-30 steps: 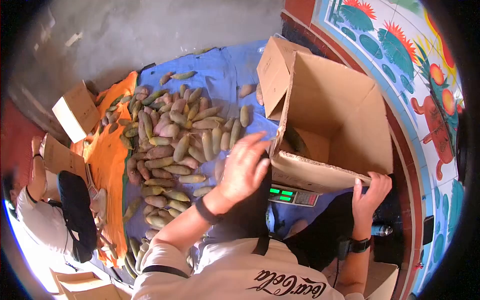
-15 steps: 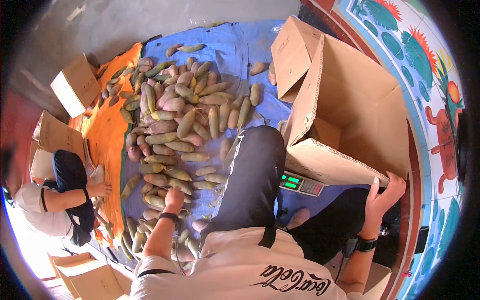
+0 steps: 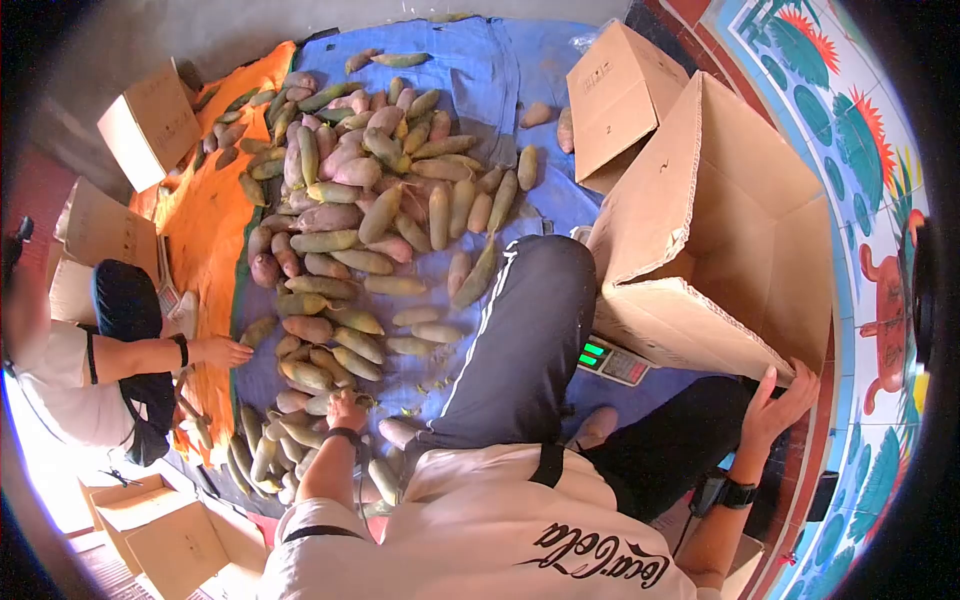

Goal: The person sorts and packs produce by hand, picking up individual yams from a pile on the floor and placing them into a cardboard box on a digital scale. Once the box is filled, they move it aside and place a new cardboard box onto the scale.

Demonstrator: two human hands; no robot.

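My left hand [image 3: 345,410] is low over the near part of a heap of long green and pinkish radishes [image 3: 380,215]. Its fingers curl round a pale green radish [image 3: 318,404], which they partly cover. At the right, my right hand [image 3: 785,405] grips the near edge of a large open cardboard box [image 3: 690,320], thumb and fingers at the rim. This box stands tilted on a digital scale [image 3: 625,366] with a lit green display. Most of the inside that shows is bare cardboard; its deepest corner is hidden.
Another person's hand [image 3: 222,352] reaches over the orange sheet [image 3: 205,260] at the left. Behind my box stands a second box [image 3: 615,110]. More boxes [image 3: 150,125] stand at the left. A blue sheet [image 3: 450,75] lies beneath the radishes.
My left hand has shifted slightly nearer to me among the radishes. The other person's hand has stretched out towards the heap. My right hand stays at the box edge; the view has turned slightly.
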